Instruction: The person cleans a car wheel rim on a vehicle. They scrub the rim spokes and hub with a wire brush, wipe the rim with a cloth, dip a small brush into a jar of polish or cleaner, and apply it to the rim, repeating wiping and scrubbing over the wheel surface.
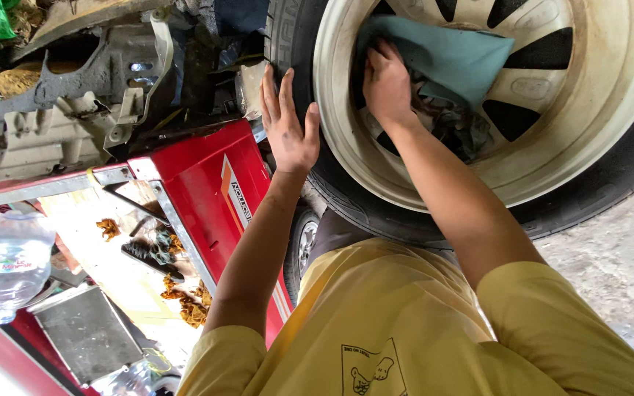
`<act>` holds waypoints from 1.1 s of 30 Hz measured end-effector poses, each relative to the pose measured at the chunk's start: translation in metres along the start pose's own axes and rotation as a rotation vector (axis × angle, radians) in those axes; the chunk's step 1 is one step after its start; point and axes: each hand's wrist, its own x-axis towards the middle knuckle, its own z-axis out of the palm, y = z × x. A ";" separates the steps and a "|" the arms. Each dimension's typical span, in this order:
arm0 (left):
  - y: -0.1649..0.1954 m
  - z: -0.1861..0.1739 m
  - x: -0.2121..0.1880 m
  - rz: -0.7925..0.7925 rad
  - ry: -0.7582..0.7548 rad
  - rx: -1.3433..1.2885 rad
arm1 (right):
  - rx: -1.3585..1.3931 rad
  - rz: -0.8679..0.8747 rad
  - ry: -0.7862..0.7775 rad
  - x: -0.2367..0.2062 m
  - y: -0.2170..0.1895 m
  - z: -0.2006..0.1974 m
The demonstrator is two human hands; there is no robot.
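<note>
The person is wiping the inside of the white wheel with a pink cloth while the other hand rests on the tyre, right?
Not quite: the cloth is blue-green, not pink. The head view shows the right hand pressing it into the white wheel while the left hand rests on the tyre.

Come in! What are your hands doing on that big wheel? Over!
Left hand flat on tyre. Right hand pressing blue cloth into white rim. Nothing blocking.

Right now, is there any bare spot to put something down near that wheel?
The grey ground right of the tyre is bare. The red toolbox lid beside the left hand is bare but sloping. The open tray is crowded with tools, and the rim holds the right hand and blue cloth.
</note>
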 end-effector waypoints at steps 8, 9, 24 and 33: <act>0.003 -0.006 0.000 0.015 -0.002 -0.007 | -0.016 0.037 -0.020 0.019 0.002 0.004; 0.003 -0.006 0.000 0.016 0.001 -0.013 | -0.049 0.063 -0.059 0.022 0.003 0.004; 0.008 -0.005 -0.002 0.021 -0.023 0.076 | 0.256 0.341 -0.421 -0.023 -0.015 0.016; 0.006 -0.001 -0.001 0.007 -0.033 0.095 | 0.531 0.538 -0.416 -0.020 -0.011 0.022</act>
